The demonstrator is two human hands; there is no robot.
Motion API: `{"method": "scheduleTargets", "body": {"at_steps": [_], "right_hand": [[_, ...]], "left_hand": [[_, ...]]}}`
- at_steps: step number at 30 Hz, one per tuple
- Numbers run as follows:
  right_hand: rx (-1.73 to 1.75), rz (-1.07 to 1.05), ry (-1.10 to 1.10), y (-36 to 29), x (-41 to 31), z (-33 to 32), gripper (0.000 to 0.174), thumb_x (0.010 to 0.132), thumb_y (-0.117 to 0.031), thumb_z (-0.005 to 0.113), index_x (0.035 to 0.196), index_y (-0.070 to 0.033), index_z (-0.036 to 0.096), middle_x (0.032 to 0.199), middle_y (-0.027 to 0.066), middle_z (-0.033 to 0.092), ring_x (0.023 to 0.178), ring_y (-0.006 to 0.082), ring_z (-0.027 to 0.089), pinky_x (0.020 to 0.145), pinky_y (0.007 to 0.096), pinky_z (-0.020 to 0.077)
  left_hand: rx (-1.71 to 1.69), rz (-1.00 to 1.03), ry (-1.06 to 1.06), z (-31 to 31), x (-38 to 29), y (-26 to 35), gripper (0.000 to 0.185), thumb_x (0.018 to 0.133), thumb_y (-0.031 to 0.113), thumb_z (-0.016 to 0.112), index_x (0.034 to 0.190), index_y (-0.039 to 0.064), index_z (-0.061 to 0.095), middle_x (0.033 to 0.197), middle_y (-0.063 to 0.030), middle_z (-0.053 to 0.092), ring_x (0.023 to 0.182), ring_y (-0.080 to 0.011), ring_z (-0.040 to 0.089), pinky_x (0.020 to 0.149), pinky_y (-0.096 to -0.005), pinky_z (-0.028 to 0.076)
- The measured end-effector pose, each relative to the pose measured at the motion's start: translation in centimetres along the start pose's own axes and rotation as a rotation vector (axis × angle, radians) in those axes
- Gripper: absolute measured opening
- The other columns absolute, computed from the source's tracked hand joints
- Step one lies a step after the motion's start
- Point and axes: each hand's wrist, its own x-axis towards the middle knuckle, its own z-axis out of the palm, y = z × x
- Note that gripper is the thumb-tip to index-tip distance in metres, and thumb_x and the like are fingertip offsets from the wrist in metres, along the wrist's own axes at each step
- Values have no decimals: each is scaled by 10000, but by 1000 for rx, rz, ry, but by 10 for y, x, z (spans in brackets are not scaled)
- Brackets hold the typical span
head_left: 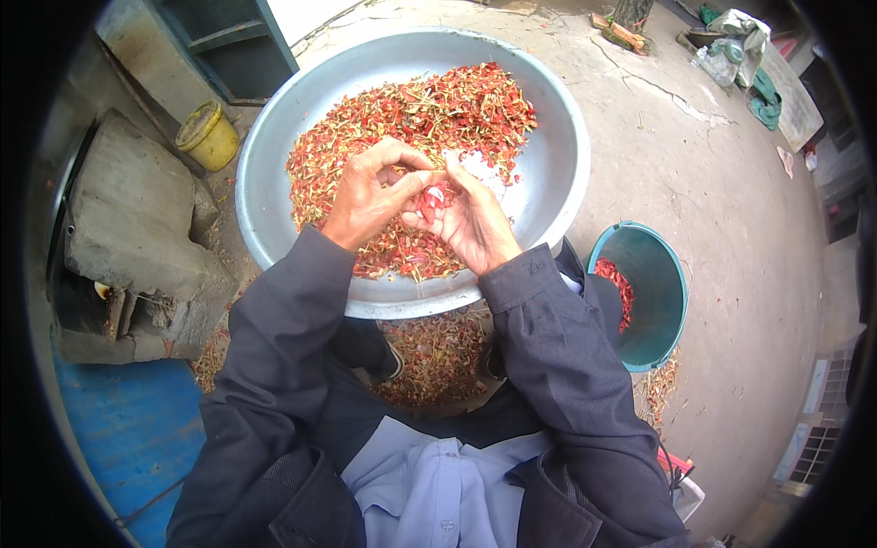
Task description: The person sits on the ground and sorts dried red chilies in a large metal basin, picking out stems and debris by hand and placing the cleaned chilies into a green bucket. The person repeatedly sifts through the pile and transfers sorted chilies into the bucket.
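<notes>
A large round metal basin [411,307] stands before me, holding a heap of red and yellowish dried plant pieces [438,103] that look like cut chili peppers with stems. My left hand [377,188] is over the heap, its thumb and forefinger pinched on a thin yellowish piece [436,172]. Close beside it, my right hand [473,219] is palm up, its fingers curled around several red pieces [436,197], and its thumb is at the other end of the thin piece. White material [483,168] lies in the basin, partly hidden behind the right hand.
A teal bucket [658,301] with red pieces inside stands right of the basin. Left are a lidded yellow bucket [209,137], a concrete block structure [130,205] and a blue surface [130,418]. Plant scraps [435,363] cover the ground between my feet. A tree trunk [632,14] rises farther off.
</notes>
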Motion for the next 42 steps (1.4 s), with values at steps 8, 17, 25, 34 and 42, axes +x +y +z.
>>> {"method": "scheduleTargets", "body": {"at_steps": [8,17,25,34,42], "right_hand": [[-1,24,34,0,1,-3,337,1089,-293,527,1179,19,616,1100,139,697,1031,292,725,896,416,638],[-92,-38,33,1,-2,-4,157,1055,-96,572,1158,14,616,959,83,665,880,190,712,744,310,625],[-159,-122,83,-15,-7,-5,178,1044,-99,588,1161,27,631,1024,114,697,926,208,720,784,325,623],[-75,-159,110,-27,-11,-5,252,1051,-177,586,1175,40,621,1105,171,696,1041,294,718,899,399,627],[-32,-167,40,-35,-14,-15,348,1091,-286,542,1163,44,621,1100,169,689,1002,265,695,870,373,607]], "left_hand": [[-360,-236,63,4,-3,2,116,963,40,697,1072,2,712,961,-52,730,823,-101,681,763,-249,562],[-387,-161,81,5,-3,-4,123,965,49,696,1080,8,713,967,-69,733,876,-130,691,837,-290,548],[-447,-124,-131,-23,-3,22,138,969,103,689,1057,0,716,939,-104,728,852,-172,705,795,-310,553],[-171,-175,-1056,-10,-23,45,202,936,106,731,1113,17,772,986,-83,761,925,-146,716,825,-308,558],[-55,-441,-754,-31,-16,22,170,948,129,720,1062,20,780,916,-63,779,819,-105,714,712,-281,558]]}}
